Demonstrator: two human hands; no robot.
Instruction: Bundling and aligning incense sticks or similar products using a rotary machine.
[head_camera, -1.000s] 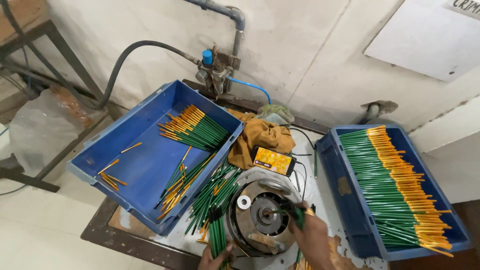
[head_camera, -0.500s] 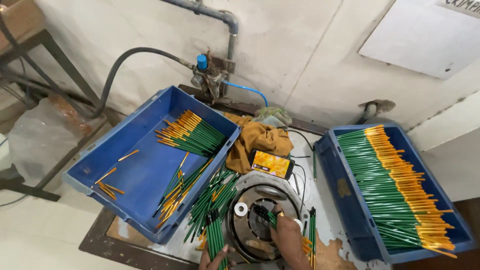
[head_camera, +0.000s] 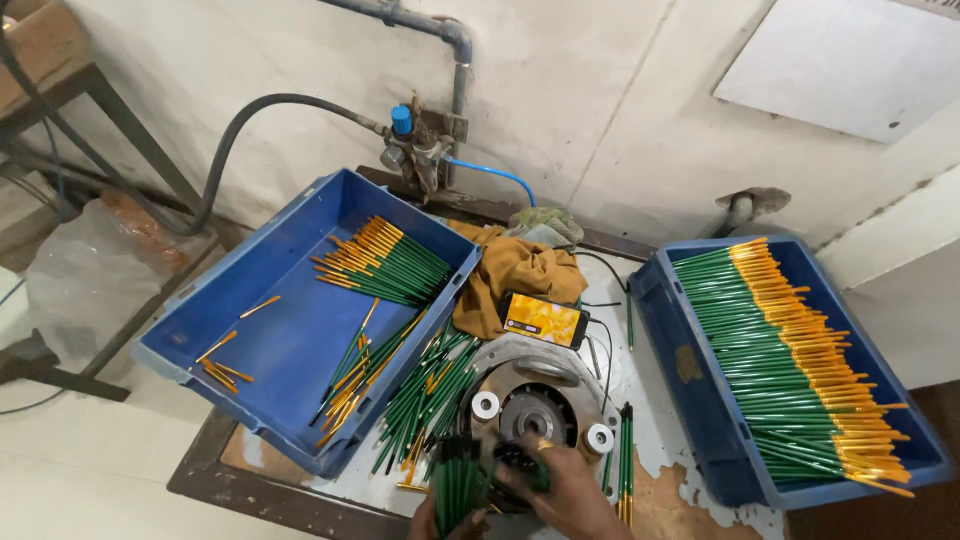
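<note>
A round grey metal machine head (head_camera: 535, 405) with two white rollers sits on the worn table (head_camera: 690, 500) and serves as the landmark here. At its near edge the right hand (head_camera: 570, 490), a ring on one finger, lies curled over a bundle of slim green pens (head_camera: 460, 485), while the left hand (head_camera: 435, 522) shows only as fingertips under the bundle's near end, so whether it grips or merely props cannot be told. The bundle stands nearly upright in the view, its long axis running from the person toward the machine, the far ends pointing at the disc. The step in hand looks like gathering and squaring a handful beside the machine; the next move would call for a firm, even hold so the pens stay parallel. Left of the machine stands a blue plastic crate (head_camera: 290, 350) with loose green and orange pens; right of it, a fuller blue crate (head_camera: 700, 400) with pens in neat rows.
</note>
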